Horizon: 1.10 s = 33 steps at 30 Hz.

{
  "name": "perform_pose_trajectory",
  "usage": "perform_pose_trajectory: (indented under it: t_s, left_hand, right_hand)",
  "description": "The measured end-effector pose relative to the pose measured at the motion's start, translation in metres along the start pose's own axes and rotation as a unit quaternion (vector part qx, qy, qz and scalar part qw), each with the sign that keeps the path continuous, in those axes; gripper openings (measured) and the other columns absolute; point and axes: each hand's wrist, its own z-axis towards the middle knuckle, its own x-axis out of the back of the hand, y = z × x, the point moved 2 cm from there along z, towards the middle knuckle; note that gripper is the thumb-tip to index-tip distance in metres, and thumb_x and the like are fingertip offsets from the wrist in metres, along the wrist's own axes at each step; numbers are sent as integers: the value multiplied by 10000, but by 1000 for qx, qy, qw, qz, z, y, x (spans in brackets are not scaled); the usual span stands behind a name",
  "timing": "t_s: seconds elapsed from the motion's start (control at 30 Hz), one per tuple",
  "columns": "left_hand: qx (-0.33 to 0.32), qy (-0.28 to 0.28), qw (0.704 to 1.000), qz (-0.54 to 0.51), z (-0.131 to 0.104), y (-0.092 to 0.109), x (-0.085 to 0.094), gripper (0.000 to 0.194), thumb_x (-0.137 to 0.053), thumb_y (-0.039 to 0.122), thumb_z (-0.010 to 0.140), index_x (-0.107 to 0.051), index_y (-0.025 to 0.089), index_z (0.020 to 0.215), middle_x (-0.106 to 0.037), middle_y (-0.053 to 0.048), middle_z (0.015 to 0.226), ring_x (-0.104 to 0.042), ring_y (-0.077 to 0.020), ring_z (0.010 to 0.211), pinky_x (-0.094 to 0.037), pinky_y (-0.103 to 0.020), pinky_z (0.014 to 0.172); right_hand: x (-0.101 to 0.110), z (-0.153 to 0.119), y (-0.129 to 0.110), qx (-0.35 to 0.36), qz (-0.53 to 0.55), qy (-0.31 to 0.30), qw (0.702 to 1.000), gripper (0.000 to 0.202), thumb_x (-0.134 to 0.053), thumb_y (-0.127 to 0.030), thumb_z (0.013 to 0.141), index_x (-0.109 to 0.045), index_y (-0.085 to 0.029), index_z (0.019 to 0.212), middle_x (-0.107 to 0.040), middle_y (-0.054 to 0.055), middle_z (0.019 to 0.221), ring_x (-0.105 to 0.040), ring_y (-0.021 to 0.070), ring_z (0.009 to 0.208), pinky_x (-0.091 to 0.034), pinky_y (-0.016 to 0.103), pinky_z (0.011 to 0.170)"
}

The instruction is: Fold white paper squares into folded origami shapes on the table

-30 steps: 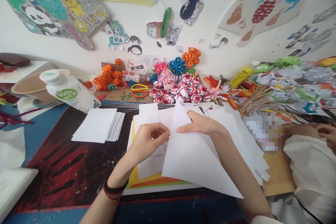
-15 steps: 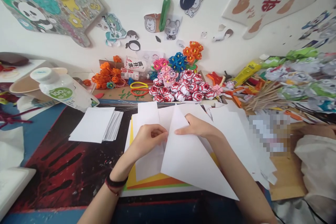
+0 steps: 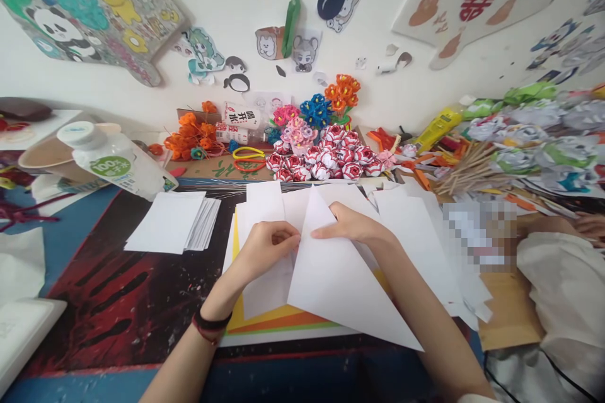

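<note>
At the middle of the tabletop (image 3: 85,387), in the head view, a white sheet (image 3: 343,289) is held up at a slant, its narrow point turned toward the wall (image 3: 198,9) and its broad lower edge toward the wearer. Sheet gripped by the right hand (image 3: 350,223): thumb laid across its near face, fingers mostly hidden behind. Left hand (image 3: 273,249) is brought up to the sheet's left edge, fingers curled, thumb and forefinger tips nearly together; whether the edge is pinched there cannot be told. Dark bands (image 3: 212,322) are worn on the left wrist. Beneath both hands, white paper is layered over coloured sheets (image 3: 265,321), yellow, orange and green showing at the margins. To the left, a pile of white squares (image 3: 165,221) is set on a black-and-red panel (image 3: 113,321), just beside a tilted white bottle (image 3: 116,160). More white sheets (image 3: 416,233) are spread to the right. Along the back, red-and-white flowers (image 3: 331,157) are massed near orange ones (image 3: 191,135); thin wooden sticks (image 3: 466,170) are bundled farther right. At the right edge, another person's pale sleeve (image 3: 562,289) is seen.
</note>
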Motion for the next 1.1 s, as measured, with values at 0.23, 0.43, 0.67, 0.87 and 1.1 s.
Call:
perform_pose_trajectory:
  t_s: [0.23, 0.43, 0.67, 0.87, 1.1]
  left_hand:
    - [-5, 6, 1000, 25, -1, 4, -2, 174, -590, 288, 797, -684, 143, 777, -680, -35, 676, -593, -131, 599, -468, -227, 576]
    - [-15, 24, 999, 38, -1, 1, -4, 169, -583, 274, 783, -691, 145, 765, -684, -37, 668, -605, -141, 609, -470, -230, 579]
    - [-13, 75, 995, 70, 0, 0, -8, 137, -578, 207, 721, -697, 139, 714, -680, -22, 640, -604, -137, 595, -447, -218, 572]
    - [26, 125, 990, 58, 0, -6, -1, 111, -572, 187, 682, -671, 144, 657, -654, -8, 561, -591, -129, 546, -429, -213, 547]
    - [14, 165, 986, 31, 0, -2, 10, 148, -514, 250, 749, -597, 165, 663, -560, 24, 540, -503, -105, 522, -370, -203, 515]
  right_hand:
    - [-1, 0, 1, 1, -2, -4, 1000, 363, -827, -329, 579, -683, -124, 841, -726, 54, 807, -657, 190, 671, -506, 240, 544]
    - [-3, 0, 1, 16, -2, -19, 1000, 368, -811, -377, 599, -683, -128, 837, -721, 51, 806, -649, 182, 669, -494, 239, 549]
    - [-6, 3, 0, 39, -45, 6, 998, 349, -816, -393, 583, -619, -141, 722, -631, -7, 668, -560, 132, 582, -434, 221, 492]
    - [-1, -2, -2, 57, -67, 40, 995, 375, -810, -421, 596, -576, -143, 685, -601, -7, 641, -545, 128, 566, -422, 221, 482]
    - [17, -9, 6, -19, -12, 172, 985, 555, -856, -412, 546, -533, -175, 930, -681, 62, 869, -640, 203, 697, -496, 264, 512]
